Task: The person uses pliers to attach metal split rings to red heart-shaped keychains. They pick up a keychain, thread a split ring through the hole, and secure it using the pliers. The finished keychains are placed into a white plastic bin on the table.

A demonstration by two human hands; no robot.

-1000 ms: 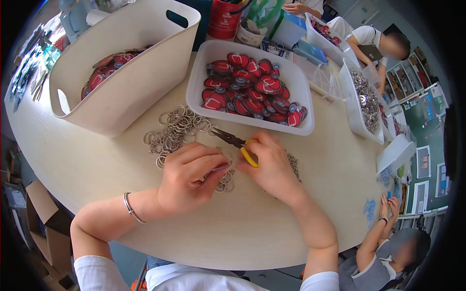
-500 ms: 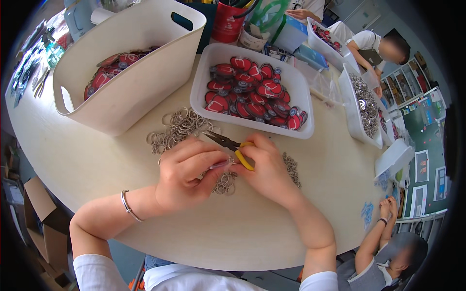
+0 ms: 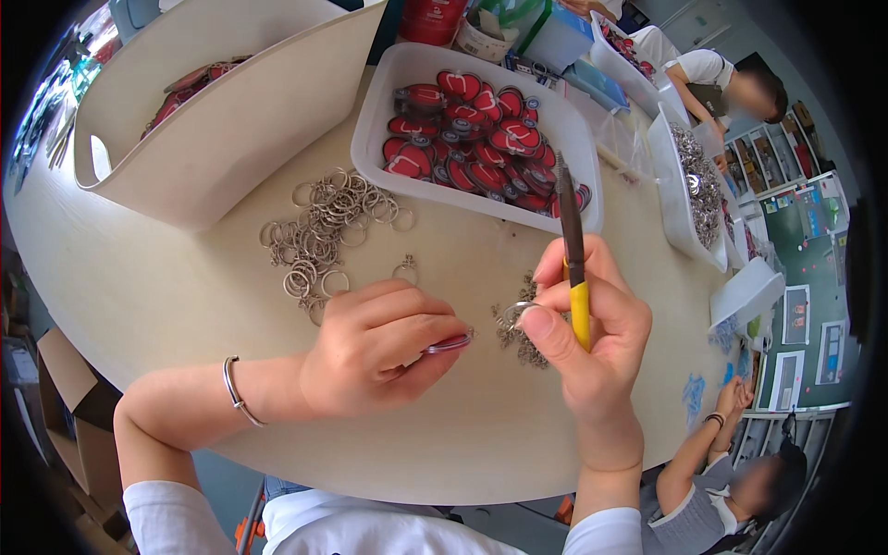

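My left hand (image 3: 375,347) is closed, pinching a flat, thin disc-like charm (image 3: 450,343) seen edge-on beyond the fingertips. Opposite it, my right hand (image 3: 601,356) is raised palm inward. Between its thumb and forefinger sits a metal ring (image 3: 514,313), while yellow-handled needle-nose pliers (image 3: 572,231) rest in the same hand, jaws pointing up. A heap of silver split rings (image 3: 324,227) lies beyond my left hand. One loose ring with small links (image 3: 405,269) lies just past its knuckles. Small chain pieces (image 3: 525,350) are partly hidden behind my right hand.
A translucent tub (image 3: 370,139) of red oval charms stands ahead, with a tall cream bin (image 3: 240,148) to its left. Another tub (image 3: 671,199) at right holds silver hardware. Two people sit along the right side of the table (image 3: 425,453).
My right hand has drawn away rightward from the left and turned, swinging the pliers upright. A metal ring now shows in its fingertips. The view has shifted slightly.
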